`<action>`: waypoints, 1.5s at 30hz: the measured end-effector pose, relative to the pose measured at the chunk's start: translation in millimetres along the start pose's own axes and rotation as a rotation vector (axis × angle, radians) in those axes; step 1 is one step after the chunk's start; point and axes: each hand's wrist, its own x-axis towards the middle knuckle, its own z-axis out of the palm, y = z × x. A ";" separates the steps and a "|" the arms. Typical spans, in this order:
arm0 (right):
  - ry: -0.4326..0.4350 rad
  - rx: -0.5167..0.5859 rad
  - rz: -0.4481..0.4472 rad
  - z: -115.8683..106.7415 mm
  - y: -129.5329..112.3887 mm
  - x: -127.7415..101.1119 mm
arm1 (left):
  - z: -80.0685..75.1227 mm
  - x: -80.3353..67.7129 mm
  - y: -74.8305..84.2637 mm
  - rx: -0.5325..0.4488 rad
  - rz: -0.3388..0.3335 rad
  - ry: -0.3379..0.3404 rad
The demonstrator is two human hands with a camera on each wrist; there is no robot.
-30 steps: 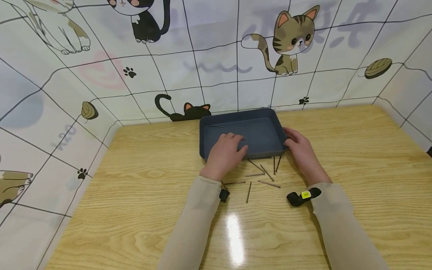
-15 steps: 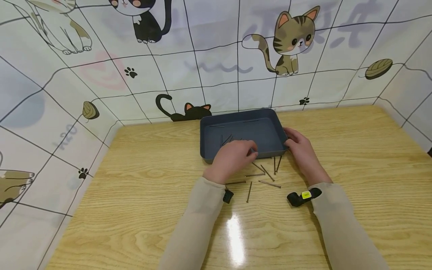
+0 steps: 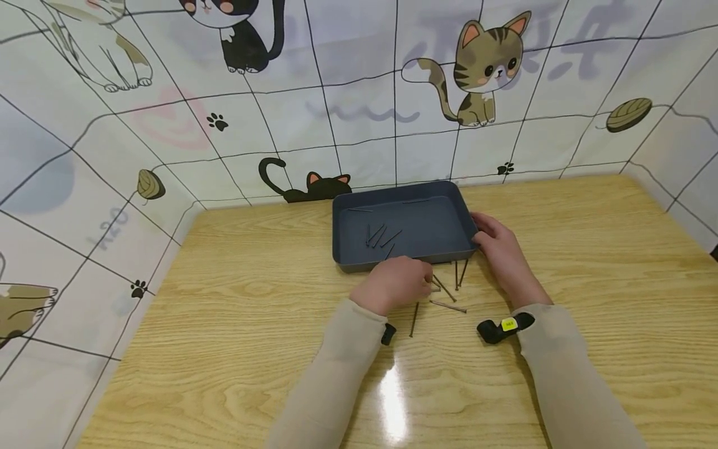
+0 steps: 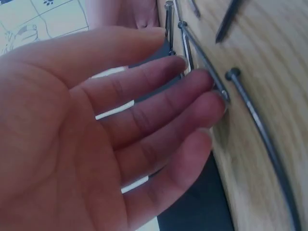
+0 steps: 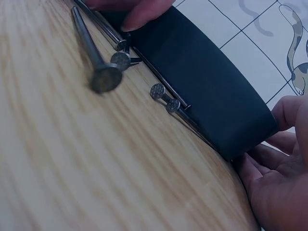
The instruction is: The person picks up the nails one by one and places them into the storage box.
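My left hand (image 3: 395,282) is over the loose nails just in front of the dark blue tray. In the left wrist view its fingers (image 4: 163,108) bend gently, their tips right at a nail (image 4: 204,60), and the thumb stands apart. My right hand (image 3: 501,249) grips the right side of the tray (image 3: 440,224), with its fingers around the corner in the right wrist view. Several nails lie inside the tray, among them a slanted nail (image 3: 391,238) at the left. More nails are scattered on the table, including one nail (image 3: 447,306) between my hands. My left hand covers some of them.
The wood-grain table (image 3: 252,324) extends on both sides of the tray. Behind it rises a white wall covering (image 3: 364,149) with cat drawings, close to the tray's back edge. Another nail (image 3: 414,320) lies near my left wrist.
My left hand has come out from over the tray, towards me and to the right, down to the nails on the table. Nails in the tray now show. My right hand stays put.
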 end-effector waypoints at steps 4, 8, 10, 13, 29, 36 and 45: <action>-0.006 0.003 -0.005 0.3 -0.4 -0.8 | 5.8 1.3 3.4 0.056 -0.007 0.001; -0.005 -0.004 -0.014 1.1 -1.7 -2.1 | 9.3 3.3 7.4 0.119 -0.018 0.002; -0.003 -0.007 -0.012 1.5 -2.1 -2.5 | 10.8 4.1 9.4 0.144 -0.031 0.004; -0.002 0.002 -0.014 1.8 -2.0 -2.4 | 14.0 5.5 12.9 0.168 -0.046 0.017; -0.001 0.010 -0.010 0.0 0.6 -1.9 | 20.5 7.1 27.1 0.219 -0.044 0.038; -0.001 -0.001 -0.007 0.7 -0.1 -1.6 | 21.9 7.5 31.8 0.277 -0.010 0.002; -0.006 0.021 -0.021 -0.6 0.6 -0.8 | 25.0 7.9 39.2 0.345 -0.017 0.001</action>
